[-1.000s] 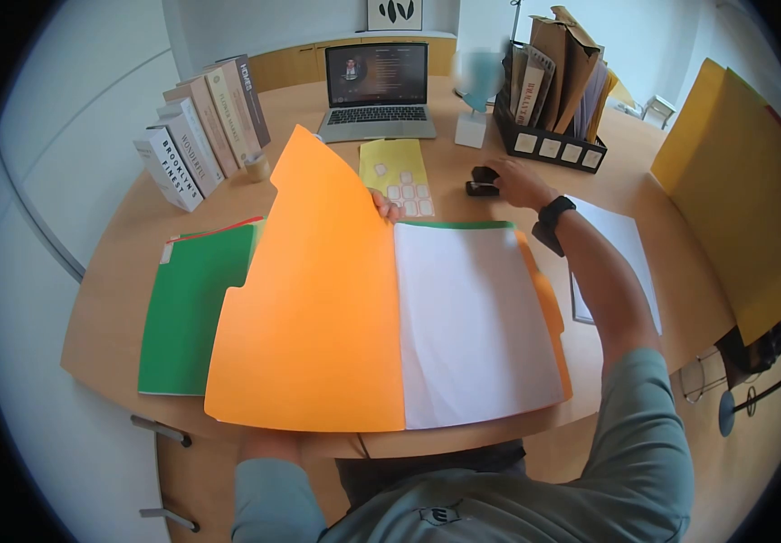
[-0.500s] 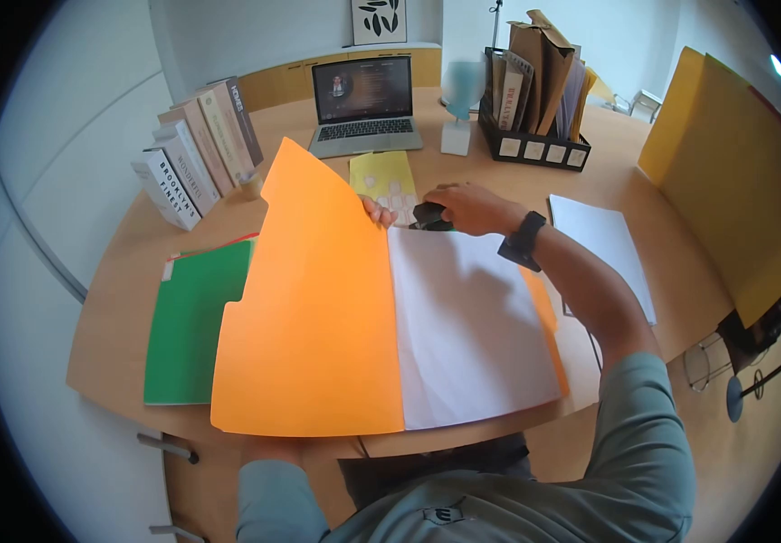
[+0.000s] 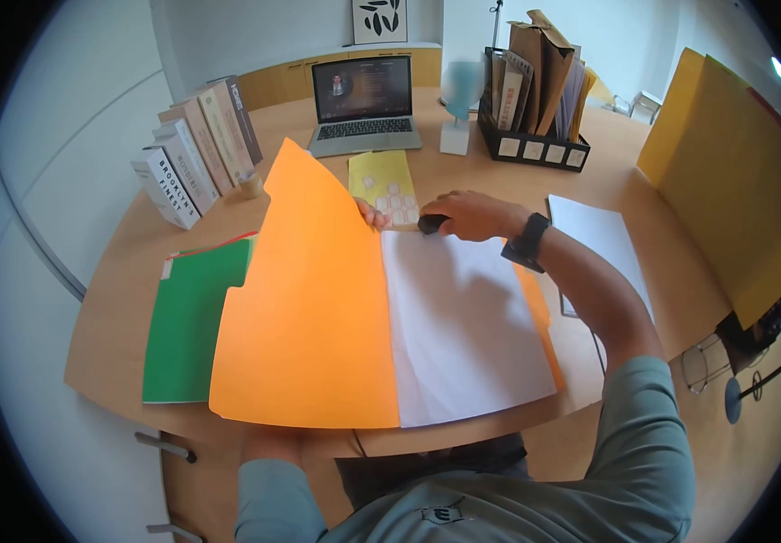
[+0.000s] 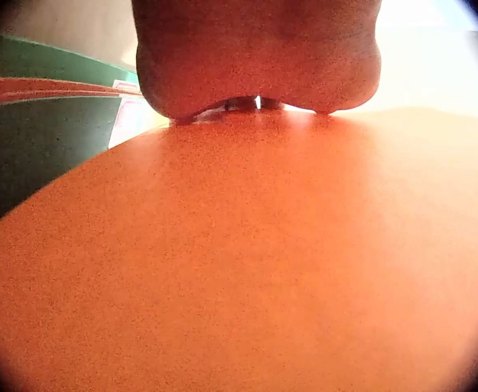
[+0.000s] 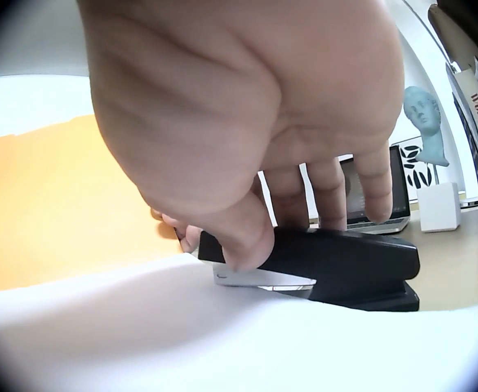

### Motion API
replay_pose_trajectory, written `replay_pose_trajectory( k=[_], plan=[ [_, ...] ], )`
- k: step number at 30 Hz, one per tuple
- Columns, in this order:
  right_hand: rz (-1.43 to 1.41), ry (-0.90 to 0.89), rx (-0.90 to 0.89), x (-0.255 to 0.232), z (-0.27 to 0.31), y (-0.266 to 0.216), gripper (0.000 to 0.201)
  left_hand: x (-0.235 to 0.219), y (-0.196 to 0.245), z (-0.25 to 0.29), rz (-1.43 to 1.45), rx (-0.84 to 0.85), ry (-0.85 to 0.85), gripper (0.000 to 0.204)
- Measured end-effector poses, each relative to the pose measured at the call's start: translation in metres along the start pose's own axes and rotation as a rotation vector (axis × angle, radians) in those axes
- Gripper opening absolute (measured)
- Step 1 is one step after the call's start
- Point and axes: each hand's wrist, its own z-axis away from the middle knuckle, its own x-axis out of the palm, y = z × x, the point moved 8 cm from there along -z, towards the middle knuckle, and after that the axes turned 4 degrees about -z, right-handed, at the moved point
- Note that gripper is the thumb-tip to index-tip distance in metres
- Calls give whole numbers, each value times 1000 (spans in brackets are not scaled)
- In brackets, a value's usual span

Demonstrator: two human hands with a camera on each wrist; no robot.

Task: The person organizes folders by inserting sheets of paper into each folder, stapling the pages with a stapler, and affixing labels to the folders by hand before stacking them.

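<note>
An orange folder (image 3: 309,308) lies spread with its left flap raised, white sheets (image 3: 463,326) on its right side. The left hand (image 3: 372,214) reaches from behind the flap, fingertips at the top near the fold; most of it is hidden in the head view. In the right hand (image 3: 476,215) is a black stapler (image 3: 430,223), at the top edge of the sheets. The right wrist view shows the thumb and fingers around the stapler (image 5: 345,265), whose jaws lie at the paper's edge. The left wrist view shows the palm (image 4: 259,57) above the orange flap (image 4: 247,245).
A green folder (image 3: 196,321) lies at left, below upright books (image 3: 196,149). A yellow sheet (image 3: 381,185) and laptop (image 3: 363,104) are behind. A blue bust (image 3: 461,90) and black file holder (image 3: 535,149) stand back right; white paper (image 3: 594,235) lies at right.
The right hand has brought the stapler from the table at right to the top edge of the sheets. The folder has shifted slightly left over the last half second, with the left hand.
</note>
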Motion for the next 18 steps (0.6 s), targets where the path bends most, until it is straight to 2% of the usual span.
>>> replay_pose_trajectory(
  k=[6, 12, 15, 18],
  plan=[
    [98, 131, -71, 13, 3, -1, 33, -10, 1, -1, -15, 21, 17, 23],
    [114, 142, -113, 17, -2, -1, 26, -14, 3, -8, -12, 29, 23, 23],
    [174, 217, -124, 22, 3, -5, 25, -15, 4, -10, -6, 30, 26, 23],
    [160, 107, -50, 11, 3, -8, 25, -12, 3, -6, -20, 28, 20, 23]
  ],
)
